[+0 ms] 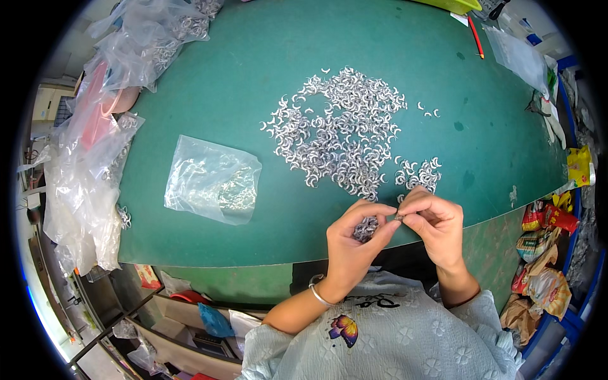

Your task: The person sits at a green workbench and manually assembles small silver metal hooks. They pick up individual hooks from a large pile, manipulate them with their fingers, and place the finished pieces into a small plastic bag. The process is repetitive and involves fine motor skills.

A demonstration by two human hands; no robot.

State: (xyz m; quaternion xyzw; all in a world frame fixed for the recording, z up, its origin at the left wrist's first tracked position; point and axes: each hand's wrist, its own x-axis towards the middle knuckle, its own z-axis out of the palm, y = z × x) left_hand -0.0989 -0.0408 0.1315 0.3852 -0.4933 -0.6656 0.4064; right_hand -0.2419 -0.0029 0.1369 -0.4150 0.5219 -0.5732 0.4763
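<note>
My left hand [347, 247] is curled round a handful of small silver crescent-shaped metal pieces [365, 229] at the table's near edge. Its thumb and forefinger meet the tips of my right hand [441, 231], which pinches a tiny crescent piece [399, 217] between thumb and finger. Just beyond my right fingers lies a small cluster of crescents [425, 172]. Farther out, a large loose pile of crescents [354, 139] spreads over the green table [253, 38]. To the left, a clear plastic bag [193, 180] lies flat with some shiny pieces inside.
Large clear plastic bags [82, 196] crowd the left edge, with a pink container [98, 107] among them. A red pencil-like stick [476, 39], a flat plastic bag [519, 60] and pliers [538, 104] lie far right. Packages [548, 285] fill a blue rack at right; drawers [190, 323] stand lower left.
</note>
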